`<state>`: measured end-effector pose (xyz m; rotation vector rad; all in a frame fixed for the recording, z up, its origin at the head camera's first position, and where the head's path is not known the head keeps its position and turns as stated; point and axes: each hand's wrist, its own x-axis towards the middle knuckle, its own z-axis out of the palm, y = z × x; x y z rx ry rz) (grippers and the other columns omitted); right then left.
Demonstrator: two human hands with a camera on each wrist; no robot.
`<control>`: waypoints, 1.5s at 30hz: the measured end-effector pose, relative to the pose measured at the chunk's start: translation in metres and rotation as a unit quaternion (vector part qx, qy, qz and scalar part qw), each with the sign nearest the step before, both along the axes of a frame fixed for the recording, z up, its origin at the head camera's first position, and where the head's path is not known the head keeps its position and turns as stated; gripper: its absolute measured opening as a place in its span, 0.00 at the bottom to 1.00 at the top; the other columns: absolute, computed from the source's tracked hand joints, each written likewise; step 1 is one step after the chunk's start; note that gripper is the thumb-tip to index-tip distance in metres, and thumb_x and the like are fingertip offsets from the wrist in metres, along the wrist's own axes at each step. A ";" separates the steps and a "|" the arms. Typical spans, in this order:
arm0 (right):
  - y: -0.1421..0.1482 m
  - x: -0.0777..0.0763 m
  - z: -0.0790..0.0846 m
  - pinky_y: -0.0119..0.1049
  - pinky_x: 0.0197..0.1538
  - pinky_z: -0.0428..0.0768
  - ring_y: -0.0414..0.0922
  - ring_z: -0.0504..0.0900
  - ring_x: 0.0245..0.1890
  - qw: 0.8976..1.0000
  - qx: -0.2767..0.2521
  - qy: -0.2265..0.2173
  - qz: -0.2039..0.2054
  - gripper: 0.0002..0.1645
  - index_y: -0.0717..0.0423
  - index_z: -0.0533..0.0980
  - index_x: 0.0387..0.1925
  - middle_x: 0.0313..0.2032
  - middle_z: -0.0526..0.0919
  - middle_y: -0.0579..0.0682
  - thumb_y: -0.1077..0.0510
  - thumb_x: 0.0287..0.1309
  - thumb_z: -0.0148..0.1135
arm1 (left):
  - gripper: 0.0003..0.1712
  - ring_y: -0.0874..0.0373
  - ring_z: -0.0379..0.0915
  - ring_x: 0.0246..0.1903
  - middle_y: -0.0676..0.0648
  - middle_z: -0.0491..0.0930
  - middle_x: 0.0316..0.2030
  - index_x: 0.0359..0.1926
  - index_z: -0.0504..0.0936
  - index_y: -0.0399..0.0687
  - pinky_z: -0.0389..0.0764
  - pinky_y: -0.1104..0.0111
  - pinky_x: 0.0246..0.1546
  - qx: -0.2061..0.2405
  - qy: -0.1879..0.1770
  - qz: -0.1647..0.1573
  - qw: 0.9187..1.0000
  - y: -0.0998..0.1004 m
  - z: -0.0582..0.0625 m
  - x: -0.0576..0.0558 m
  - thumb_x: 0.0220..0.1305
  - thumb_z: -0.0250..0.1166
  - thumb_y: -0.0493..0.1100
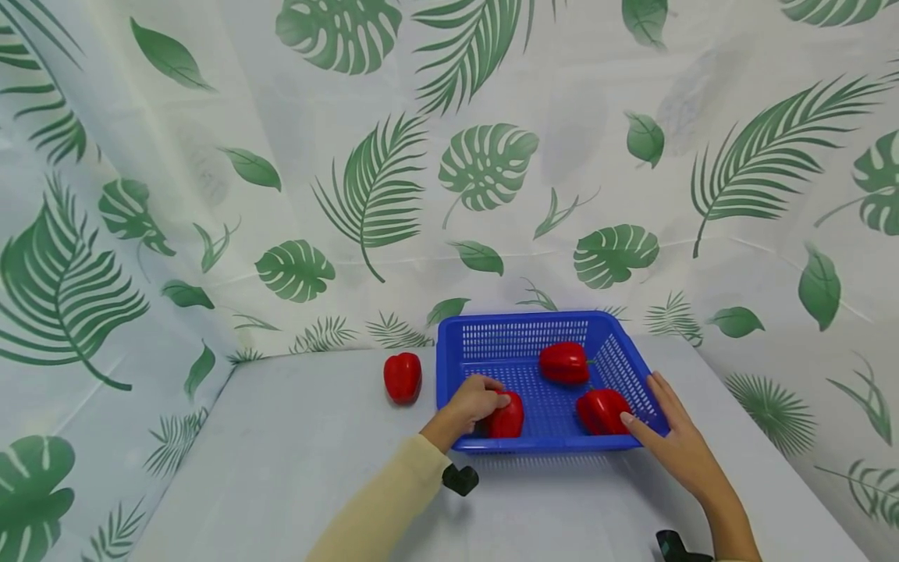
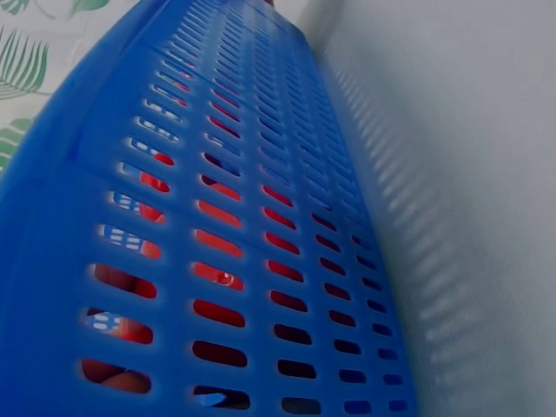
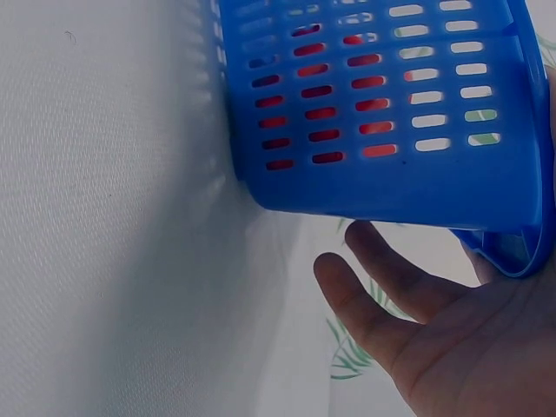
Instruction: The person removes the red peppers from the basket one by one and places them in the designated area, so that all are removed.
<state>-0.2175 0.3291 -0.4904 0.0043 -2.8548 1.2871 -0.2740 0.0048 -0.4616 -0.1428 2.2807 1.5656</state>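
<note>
Your left hand (image 1: pixel 477 402) holds a red pepper (image 1: pixel 509 417) at the near left corner inside the blue basket (image 1: pixel 548 444), thumb and fingers closed around it; whether it bears on the basket floor you cannot tell. The relation to mind is with the loose pepper (image 1: pixel 403 378) on the bench (image 1: pixel 316 437): it lies to that hand's left and a little farther from you, just outside the basket, whose left wall stands between them. Its longer side appears to run away from you, though you cannot be sure whether it stands or lies. Your left hand is clearly the nearer. Your right hand (image 1: pixel 677 441) steadies the near right corner, fingers spread outside, thumb over the rim by the near right pepper (image 1: pixel 602 411); the far pepper (image 1: pixel 564 363) sits beyond that.
</note>
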 end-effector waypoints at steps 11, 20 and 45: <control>0.000 0.001 -0.001 0.84 0.64 0.55 0.77 0.38 0.80 1.000 -0.002 0.008 0.003 0.61 0.59 0.38 0.86 0.84 0.33 0.67 0.37 0.73 0.61 | 0.18 0.46 0.81 0.49 0.40 0.84 0.50 0.60 0.85 0.37 0.87 0.53 0.53 -0.006 0.000 0.003 1.000 0.002 -0.002 0.000 0.73 0.70 0.39; -0.001 0.000 0.000 0.84 0.64 0.56 0.77 0.38 0.80 1.000 0.000 0.006 0.002 0.62 0.59 0.37 0.86 0.84 0.33 0.67 0.36 0.73 0.61 | 0.19 0.47 0.81 0.49 0.41 0.85 0.51 0.61 0.85 0.38 0.86 0.52 0.55 -0.003 0.010 -0.031 0.999 -0.003 0.002 0.000 0.74 0.70 0.41; -0.002 -0.003 0.003 0.84 0.65 0.53 0.76 0.37 0.80 1.000 0.003 -0.010 0.000 0.62 0.59 0.36 0.86 0.84 0.31 0.67 0.35 0.73 0.60 | 0.20 0.45 0.79 0.56 0.44 0.84 0.56 0.62 0.87 0.43 0.87 0.44 0.52 0.146 0.029 -0.105 0.983 -0.034 0.023 -0.008 0.74 0.71 0.44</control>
